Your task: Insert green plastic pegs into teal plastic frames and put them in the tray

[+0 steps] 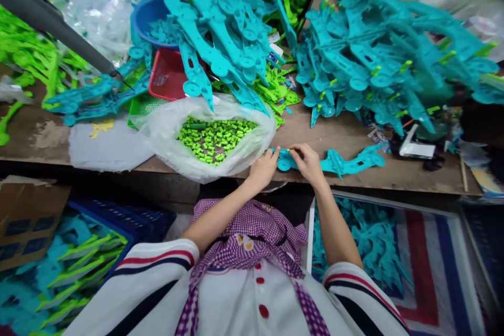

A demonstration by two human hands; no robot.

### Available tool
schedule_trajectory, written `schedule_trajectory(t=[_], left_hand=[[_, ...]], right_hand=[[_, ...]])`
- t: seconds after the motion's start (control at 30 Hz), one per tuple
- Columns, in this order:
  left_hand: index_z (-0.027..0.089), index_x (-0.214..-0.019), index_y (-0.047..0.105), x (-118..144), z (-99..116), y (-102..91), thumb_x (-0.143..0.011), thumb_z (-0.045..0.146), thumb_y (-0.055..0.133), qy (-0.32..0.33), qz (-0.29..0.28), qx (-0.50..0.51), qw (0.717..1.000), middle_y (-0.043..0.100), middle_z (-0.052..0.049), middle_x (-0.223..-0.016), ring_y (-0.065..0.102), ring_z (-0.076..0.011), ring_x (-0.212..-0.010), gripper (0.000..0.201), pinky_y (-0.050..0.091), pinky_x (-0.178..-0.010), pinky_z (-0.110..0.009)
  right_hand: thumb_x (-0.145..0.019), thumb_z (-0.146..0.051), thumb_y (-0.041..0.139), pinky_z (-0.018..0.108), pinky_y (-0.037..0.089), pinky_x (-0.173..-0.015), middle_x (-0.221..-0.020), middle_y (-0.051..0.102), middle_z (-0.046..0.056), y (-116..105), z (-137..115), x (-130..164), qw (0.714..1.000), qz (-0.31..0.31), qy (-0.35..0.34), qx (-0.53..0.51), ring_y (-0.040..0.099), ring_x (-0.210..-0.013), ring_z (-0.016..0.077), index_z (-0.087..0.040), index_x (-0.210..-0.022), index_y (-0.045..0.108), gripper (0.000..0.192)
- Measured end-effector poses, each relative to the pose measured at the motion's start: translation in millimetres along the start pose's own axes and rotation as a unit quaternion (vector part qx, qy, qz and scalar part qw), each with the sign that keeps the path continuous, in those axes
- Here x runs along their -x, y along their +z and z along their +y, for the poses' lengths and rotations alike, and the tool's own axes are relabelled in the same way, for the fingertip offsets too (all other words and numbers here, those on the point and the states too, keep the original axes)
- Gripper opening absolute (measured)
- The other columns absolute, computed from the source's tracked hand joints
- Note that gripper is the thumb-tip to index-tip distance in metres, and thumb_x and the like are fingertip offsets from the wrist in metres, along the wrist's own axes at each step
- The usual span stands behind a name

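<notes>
A long teal plastic part lies along the table's front edge, its left end between my two hands. My left hand is closed on that left end, its fingertips partly hidden. My right hand rests over the part with fingers pinched at a small green plastic piece on its upper side. Just left of my hands sits an open clear plastic bag, with many short bright-green pieces inside.
Teal parts are heaped at the back and at the right. A red tray and a blue bowl stand behind the bag. A grey powered tool reaches in from the upper left. Crates of parts flank my lap.
</notes>
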State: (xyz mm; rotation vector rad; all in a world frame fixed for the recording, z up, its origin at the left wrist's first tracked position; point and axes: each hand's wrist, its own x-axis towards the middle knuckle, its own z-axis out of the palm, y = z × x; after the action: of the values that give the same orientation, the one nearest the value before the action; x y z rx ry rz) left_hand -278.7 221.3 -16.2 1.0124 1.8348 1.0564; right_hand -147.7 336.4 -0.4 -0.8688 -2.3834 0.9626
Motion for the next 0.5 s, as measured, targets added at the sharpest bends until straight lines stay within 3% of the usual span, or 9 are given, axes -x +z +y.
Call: schedule_trajectory(t=[0.27, 0.5], left_hand=[[0.021, -0.131, 0.06, -3.8, 0.5, -5.5, -0.085, 0.011, 0.055, -0.017, -0.005, 0.069, 0.997, 0.056, -0.013, -0.117, 0.053, -0.0285, -0.11, 0.048, 0.042, -0.093, -0.031], [0.018, -0.124, 0.064, -4.6, 0.7, -6.2, -0.08, 0.008, 0.059, -0.049, 0.004, 0.152, 0.987, 0.057, -0.014, -0.117, 0.051, -0.03, -0.118, 0.045, 0.042, -0.098, -0.032]], right_hand=[[-0.096, -0.038, 0.047, 0.034, 0.048, -0.079, -0.09, 0.064, 0.007, -4.1, -0.7, -4.9, 0.996, -0.076, -0.035, 0.009, 0.06, -0.085, 0.0205, -0.021, -0.097, 0.064, 0.024], [-0.095, -0.04, 0.049, 0.035, 0.048, -0.08, -0.09, 0.067, 0.008, 3.5, 6.7, -13.5, 0.995, -0.095, -0.026, 0.014, 0.062, -0.085, 0.0222, -0.021, -0.095, 0.067, 0.026]])
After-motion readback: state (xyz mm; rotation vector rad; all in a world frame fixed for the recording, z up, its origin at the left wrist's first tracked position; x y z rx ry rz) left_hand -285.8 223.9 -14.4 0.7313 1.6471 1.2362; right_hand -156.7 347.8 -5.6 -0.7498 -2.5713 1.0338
